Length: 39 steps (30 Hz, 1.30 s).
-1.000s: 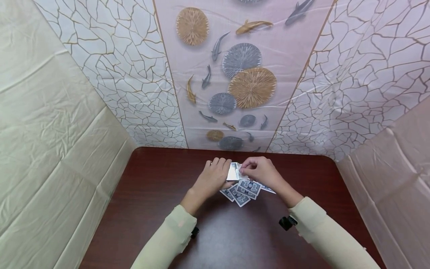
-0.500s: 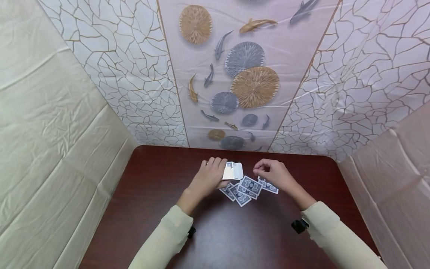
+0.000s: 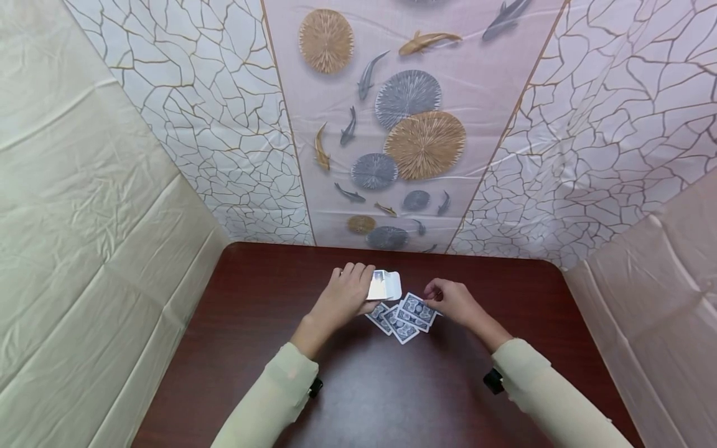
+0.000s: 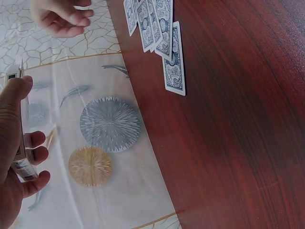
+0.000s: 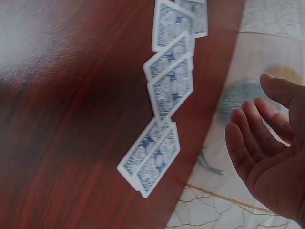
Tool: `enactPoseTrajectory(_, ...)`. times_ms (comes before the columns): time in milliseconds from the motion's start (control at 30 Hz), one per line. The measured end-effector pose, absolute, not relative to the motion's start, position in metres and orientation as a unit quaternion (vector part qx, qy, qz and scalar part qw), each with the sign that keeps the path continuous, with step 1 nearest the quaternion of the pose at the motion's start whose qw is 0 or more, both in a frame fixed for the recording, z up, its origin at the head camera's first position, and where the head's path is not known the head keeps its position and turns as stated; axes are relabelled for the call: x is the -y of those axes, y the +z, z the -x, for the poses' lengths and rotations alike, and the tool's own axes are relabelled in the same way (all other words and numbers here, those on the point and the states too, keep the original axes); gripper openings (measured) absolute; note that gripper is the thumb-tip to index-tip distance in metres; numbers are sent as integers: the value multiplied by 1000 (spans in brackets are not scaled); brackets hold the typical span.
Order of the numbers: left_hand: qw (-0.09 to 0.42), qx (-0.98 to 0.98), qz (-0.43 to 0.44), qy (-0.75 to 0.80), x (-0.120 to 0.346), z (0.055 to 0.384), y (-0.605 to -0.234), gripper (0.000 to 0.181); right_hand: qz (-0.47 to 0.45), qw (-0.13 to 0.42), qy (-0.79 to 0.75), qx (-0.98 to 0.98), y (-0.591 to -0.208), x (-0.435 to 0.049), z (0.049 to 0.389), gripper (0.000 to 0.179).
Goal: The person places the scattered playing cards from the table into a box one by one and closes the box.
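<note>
My left hand (image 3: 340, 294) grips a small white card box (image 3: 385, 285) above the table, its flap end pointing right. In the left wrist view, the thumb and fingers wrap round the narrow box (image 4: 25, 170). Beneath and to the right of it, several blue-backed playing cards (image 3: 411, 314) lie face down in an overlapping row. My right hand (image 3: 456, 303) hovers over the row's right end, hiding the cards there in the head view. Seen from the right wrist, that hand (image 5: 267, 148) has loosely bent fingers and nothing between them, apart from the cards (image 5: 172, 86).
The dark red-brown table (image 3: 370, 386) ends at a patterned cloth (image 3: 386, 205) hanging along its back edge. Pale cloth walls stand on the left (image 3: 112, 298) and right (image 3: 650, 298). Black wrist cameras sit at both sleeves.
My right hand has left the box's opening, moving right and then lower over the cards. The box has shifted slightly left in my left hand, its white flap now uncovered.
</note>
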<state>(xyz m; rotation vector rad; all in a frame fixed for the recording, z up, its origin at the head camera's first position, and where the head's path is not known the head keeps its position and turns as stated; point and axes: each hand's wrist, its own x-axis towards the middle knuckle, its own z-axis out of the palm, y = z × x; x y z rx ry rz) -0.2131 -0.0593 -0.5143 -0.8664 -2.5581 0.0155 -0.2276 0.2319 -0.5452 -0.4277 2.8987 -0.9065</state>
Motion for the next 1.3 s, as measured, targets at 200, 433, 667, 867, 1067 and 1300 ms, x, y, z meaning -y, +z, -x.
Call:
enactPoseTrajectory(200, 218, 924, 315, 13, 60, 212, -513, 75, 117, 83, -273, -951, -559, -228, 234, 24)
enactPoseTrajectory(433, 231, 918, 322, 14, 61, 212, -513, 74, 96, 127, -210, -965, -570, -215, 244, 32)
enactPoseTrajectory(667, 238, 916, 324, 7, 61, 212, -515, 72, 76, 148, -166, -972, -581, -206, 251, 40)
enactPoseTrajectory(867, 231, 917, 327, 0, 60, 213, -518, 72, 51, 150, -130, -979, -589, -204, 253, 50)
enactPoseTrajectory(1067, 215, 921, 323, 9, 60, 213, -519, 73, 41, 154, -121, -980, -596, -205, 253, 55)
enactPoseTrajectory(1300, 220, 921, 322, 10, 59, 213, -520, 73, 41, 160, -119, -979, -595, -204, 252, 61)
